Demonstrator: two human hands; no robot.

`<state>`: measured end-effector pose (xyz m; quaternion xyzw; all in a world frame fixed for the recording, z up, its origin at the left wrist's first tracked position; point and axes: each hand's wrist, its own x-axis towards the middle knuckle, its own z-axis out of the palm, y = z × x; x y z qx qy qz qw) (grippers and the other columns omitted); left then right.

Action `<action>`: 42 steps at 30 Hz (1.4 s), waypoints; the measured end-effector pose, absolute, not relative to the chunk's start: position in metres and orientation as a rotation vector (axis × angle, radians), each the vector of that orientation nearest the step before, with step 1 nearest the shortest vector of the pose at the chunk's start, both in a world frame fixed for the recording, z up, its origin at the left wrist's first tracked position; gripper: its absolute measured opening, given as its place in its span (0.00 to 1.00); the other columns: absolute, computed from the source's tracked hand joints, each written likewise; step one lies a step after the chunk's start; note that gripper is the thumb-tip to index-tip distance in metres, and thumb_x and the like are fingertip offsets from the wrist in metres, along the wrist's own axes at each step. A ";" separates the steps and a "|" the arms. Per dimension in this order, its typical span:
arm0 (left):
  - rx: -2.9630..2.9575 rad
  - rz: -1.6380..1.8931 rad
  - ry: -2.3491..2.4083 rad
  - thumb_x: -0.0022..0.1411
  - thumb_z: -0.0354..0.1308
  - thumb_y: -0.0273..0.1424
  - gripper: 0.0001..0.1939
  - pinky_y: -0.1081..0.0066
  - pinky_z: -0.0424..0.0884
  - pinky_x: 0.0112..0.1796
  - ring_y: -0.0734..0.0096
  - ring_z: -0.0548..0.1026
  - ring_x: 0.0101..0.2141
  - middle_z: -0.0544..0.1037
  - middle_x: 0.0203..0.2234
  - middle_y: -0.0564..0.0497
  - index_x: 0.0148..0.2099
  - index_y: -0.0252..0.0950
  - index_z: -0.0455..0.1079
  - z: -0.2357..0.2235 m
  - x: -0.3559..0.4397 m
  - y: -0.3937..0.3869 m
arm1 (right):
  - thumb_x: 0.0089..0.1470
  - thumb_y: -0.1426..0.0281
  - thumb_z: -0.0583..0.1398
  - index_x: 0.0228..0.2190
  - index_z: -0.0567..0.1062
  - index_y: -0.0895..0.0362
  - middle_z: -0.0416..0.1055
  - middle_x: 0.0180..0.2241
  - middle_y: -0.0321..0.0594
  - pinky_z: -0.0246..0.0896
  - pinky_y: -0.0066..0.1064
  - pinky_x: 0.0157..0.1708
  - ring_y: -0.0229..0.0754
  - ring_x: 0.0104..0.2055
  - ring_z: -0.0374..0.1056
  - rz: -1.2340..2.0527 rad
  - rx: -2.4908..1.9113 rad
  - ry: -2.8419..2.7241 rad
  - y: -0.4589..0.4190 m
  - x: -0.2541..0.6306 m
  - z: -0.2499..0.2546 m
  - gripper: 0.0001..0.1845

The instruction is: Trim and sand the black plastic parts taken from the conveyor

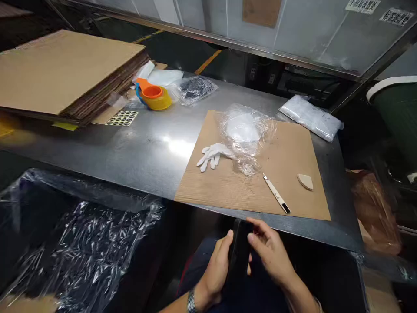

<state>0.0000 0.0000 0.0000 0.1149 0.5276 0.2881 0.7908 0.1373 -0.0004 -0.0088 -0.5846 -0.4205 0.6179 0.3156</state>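
Below the table's front edge, my left hand point(217, 268) is wrapped round a flat black object point(239, 254), held upright on its edge. My right hand point(269, 248) rests on the object's other side, fingers curled over its top. On the brown cardboard sheet point(293, 152) in front lie a white glove point(213, 155), a crumpled clear plastic bag point(247, 134), a small white knife point(276, 192) and a beige wedge-shaped piece point(305, 181).
The steel table point(150, 145) carries a stack of flat cardboard point(61, 74) at the far left, a yellow and orange tape dispenser point(154, 96), a sticker sheet point(123, 118) and bagged items point(311, 116). A bin lined with clear plastic point(74, 234) stands at my left.
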 end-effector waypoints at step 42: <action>-0.058 0.575 0.954 0.58 0.47 0.47 0.24 0.75 0.65 0.19 0.72 0.71 0.16 0.72 0.14 0.49 0.24 0.31 0.68 0.006 -0.003 0.026 | 0.46 0.68 0.62 0.40 0.74 0.47 0.69 0.46 0.34 0.43 0.44 0.52 0.45 0.48 0.58 0.349 -0.875 -2.446 0.000 0.161 0.015 0.16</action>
